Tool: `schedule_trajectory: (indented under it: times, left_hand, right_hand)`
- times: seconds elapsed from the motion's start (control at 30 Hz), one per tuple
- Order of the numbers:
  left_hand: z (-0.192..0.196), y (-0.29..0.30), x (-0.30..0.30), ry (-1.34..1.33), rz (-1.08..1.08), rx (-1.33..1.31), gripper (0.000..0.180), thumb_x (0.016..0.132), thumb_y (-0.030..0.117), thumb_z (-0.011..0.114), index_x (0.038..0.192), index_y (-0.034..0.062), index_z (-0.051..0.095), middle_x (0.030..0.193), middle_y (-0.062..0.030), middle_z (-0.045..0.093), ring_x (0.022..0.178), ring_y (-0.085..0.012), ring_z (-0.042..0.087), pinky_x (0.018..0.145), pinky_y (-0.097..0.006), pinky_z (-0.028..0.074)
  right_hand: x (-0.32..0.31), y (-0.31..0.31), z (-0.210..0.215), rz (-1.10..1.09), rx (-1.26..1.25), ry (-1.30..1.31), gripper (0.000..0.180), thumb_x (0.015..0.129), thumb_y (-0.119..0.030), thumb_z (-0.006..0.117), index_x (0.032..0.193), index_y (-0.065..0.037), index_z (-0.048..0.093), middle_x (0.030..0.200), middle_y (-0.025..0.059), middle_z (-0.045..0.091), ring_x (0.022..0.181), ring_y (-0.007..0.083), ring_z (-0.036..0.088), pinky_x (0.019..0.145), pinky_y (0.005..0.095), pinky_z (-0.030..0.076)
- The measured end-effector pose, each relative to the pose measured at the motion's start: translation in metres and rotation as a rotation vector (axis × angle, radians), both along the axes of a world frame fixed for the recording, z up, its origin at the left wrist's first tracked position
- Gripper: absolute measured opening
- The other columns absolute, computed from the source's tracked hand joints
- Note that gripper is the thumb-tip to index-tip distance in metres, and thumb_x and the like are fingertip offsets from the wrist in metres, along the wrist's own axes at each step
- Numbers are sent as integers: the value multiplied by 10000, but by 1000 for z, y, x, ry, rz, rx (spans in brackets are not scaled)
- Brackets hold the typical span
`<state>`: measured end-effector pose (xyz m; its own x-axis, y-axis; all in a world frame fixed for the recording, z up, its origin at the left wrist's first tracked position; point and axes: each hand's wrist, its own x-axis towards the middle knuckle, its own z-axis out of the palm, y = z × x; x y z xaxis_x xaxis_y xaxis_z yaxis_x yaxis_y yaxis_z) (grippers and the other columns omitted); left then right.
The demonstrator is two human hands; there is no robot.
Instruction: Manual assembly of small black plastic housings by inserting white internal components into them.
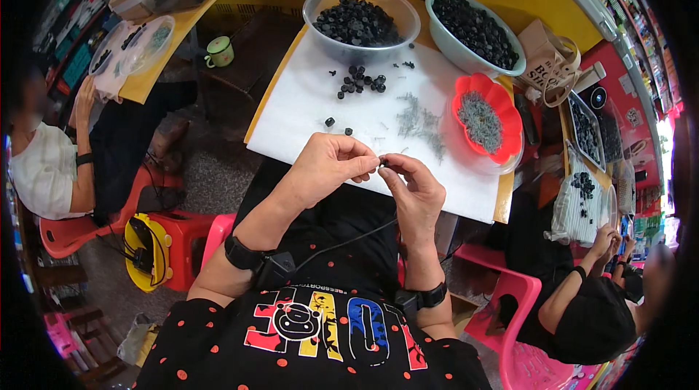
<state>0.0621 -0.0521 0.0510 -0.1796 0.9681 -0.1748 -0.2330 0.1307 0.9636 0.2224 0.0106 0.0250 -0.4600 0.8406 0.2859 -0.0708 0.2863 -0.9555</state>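
Note:
My left hand [329,160] and my right hand [417,192] meet over the near edge of the white work surface [306,106]. A small black part [383,162] sits between their fingertips, pinched by the right thumb and forefinger. The left thumb and forefinger are pressed together right beside it; what they hold is too small to make out. Just beyond the left hand lie two loose black parts [330,121], with a cluster of similar black pieces [357,81] farther off. Thin grey metal pins [420,124] are scattered to the right of these.
At the back stand a clear bowl [313,15] and a pale green basin [513,66], both full of black parts. A red flower-shaped bowl [515,122] of grey pins is at right. Other people sit at tables left and right. A mug [218,52] stands beyond the table's left side.

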Motion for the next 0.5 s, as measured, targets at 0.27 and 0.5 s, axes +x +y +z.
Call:
schedule_trajectory:
  times: [0.27, 0.5]
  left_hand:
    - [-3, 0, -2, 88, -21, 17, 137, 865, 57, 650, 940, -55, 678, 778, -57, 664, 701, -96, 613, 665, -216, 509]
    - [-17, 1, -2, -44, -29, 45, 141, 867, 68, 645, 943, -45, 680, 774, -73, 677, 712, -106, 635, 674, -223, 522]
  right_hand:
    - [3, 2, 10, -44, 171, -120, 177, 758, -10, 741, 929, 13, 699, 865, 95, 688, 767, 134, 625, 693, 243, 498]
    - [-1, -2, 10, -73, 149, -113, 159, 758, -2, 738, 910, 22, 700, 845, 97, 691, 734, 129, 626, 669, 240, 499]
